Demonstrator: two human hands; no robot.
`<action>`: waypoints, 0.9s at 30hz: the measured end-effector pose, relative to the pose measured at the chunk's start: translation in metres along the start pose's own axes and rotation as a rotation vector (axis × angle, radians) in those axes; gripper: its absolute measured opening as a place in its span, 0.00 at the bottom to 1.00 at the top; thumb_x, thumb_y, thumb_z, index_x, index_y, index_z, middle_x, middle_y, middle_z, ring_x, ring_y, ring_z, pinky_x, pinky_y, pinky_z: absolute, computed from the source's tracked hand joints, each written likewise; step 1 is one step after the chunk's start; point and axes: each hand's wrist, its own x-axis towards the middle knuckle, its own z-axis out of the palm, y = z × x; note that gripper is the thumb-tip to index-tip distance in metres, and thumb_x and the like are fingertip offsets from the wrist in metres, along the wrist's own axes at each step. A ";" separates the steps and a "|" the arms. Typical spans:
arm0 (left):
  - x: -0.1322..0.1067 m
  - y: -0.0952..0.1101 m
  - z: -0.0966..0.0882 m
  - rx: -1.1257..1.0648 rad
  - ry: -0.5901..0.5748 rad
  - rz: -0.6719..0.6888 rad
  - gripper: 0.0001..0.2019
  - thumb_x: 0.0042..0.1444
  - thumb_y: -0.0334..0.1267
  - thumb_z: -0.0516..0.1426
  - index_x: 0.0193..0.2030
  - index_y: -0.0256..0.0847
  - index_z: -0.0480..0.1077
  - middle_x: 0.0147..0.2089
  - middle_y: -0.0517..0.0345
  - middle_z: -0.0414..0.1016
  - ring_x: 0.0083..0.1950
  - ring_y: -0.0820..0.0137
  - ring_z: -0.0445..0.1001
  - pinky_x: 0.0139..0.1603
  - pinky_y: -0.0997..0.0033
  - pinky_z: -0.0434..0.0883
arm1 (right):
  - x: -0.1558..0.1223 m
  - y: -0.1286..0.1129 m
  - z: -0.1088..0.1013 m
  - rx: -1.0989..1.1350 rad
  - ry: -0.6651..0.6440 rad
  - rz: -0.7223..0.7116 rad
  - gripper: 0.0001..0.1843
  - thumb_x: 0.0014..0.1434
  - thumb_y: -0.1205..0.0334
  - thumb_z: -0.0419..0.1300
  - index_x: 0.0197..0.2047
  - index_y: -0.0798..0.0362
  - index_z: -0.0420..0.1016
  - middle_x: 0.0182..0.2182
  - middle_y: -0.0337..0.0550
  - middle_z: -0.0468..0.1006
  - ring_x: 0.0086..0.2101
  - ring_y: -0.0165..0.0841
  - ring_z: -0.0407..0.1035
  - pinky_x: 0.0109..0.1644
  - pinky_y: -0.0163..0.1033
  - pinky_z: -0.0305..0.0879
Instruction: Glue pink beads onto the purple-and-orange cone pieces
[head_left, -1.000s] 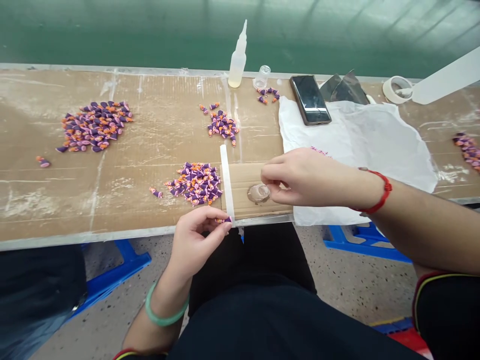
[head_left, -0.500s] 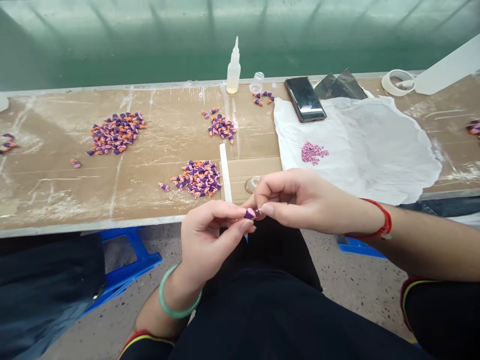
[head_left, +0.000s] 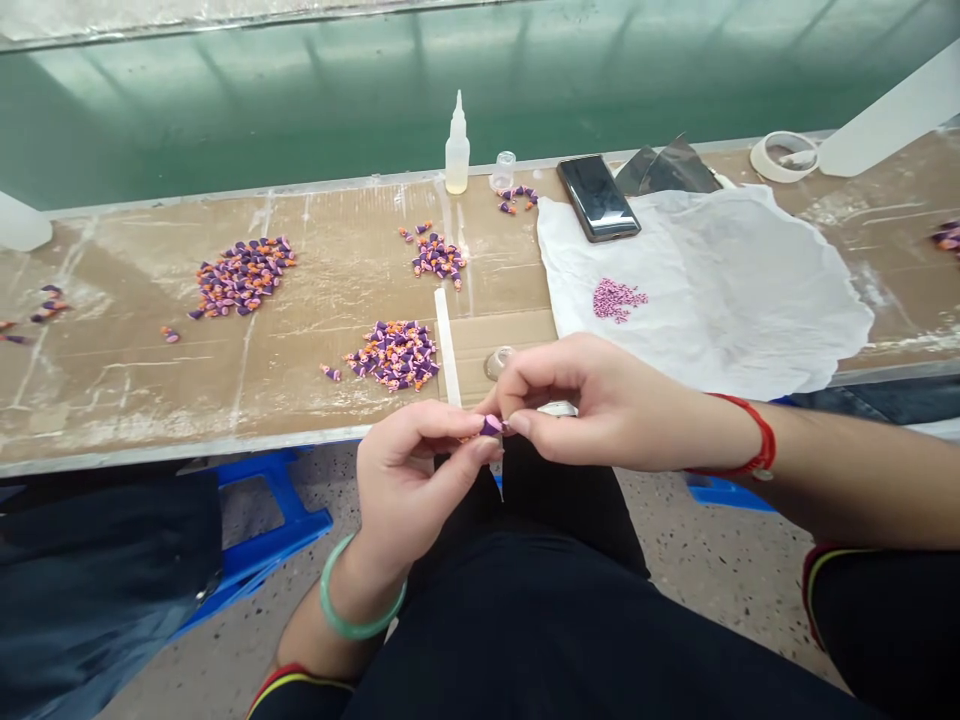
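Observation:
My left hand, a green bangle at its wrist, pinches a small purple-and-pink clay figurine between thumb and fingertips. Fingertips of my right hand meet the figurine's right end in a closed pinch; what they grip is too small to make out. Both hands are over my lap, just off the table's front edge. Behind them lie a white strip and a small clear round piece. To the left of the strip is a pile of similar figurines.
More figurines lie in a large heap and a smaller one. A dropper bottle, clear cap, phone and tape roll line the back. Tiny pink pieces rest on a white cloth.
The camera view has shifted slightly. My right fingertips have closed in on the figurine's end, where a small gap showed before. My left hand keeps its hold.

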 end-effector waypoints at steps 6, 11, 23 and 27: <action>-0.002 -0.004 -0.001 0.094 -0.009 0.065 0.13 0.52 0.22 0.67 0.40 0.45 0.81 0.35 0.62 0.84 0.34 0.76 0.82 0.37 0.82 0.79 | -0.002 -0.002 0.001 -0.072 0.020 -0.057 0.06 0.58 0.70 0.58 0.32 0.56 0.76 0.27 0.36 0.80 0.27 0.24 0.69 0.30 0.28 0.64; -0.002 -0.005 -0.004 0.188 -0.012 0.131 0.12 0.54 0.24 0.67 0.41 0.45 0.81 0.35 0.62 0.84 0.35 0.75 0.81 0.39 0.78 0.78 | -0.003 -0.004 0.001 -0.165 0.043 -0.129 0.07 0.59 0.71 0.57 0.31 0.57 0.75 0.28 0.37 0.81 0.27 0.24 0.71 0.30 0.28 0.65; -0.001 -0.006 -0.004 0.264 -0.019 0.201 0.10 0.54 0.24 0.67 0.39 0.43 0.80 0.35 0.62 0.83 0.35 0.75 0.80 0.38 0.77 0.78 | -0.006 -0.003 0.008 -0.279 0.094 -0.198 0.09 0.60 0.73 0.54 0.29 0.53 0.68 0.32 0.38 0.82 0.28 0.25 0.74 0.31 0.29 0.66; -0.001 -0.004 -0.008 0.330 -0.046 0.281 0.13 0.54 0.23 0.66 0.42 0.44 0.79 0.38 0.61 0.85 0.38 0.73 0.82 0.42 0.75 0.79 | -0.012 0.001 0.011 -0.431 0.147 -0.290 0.09 0.65 0.71 0.54 0.34 0.53 0.71 0.37 0.42 0.84 0.34 0.29 0.78 0.36 0.32 0.72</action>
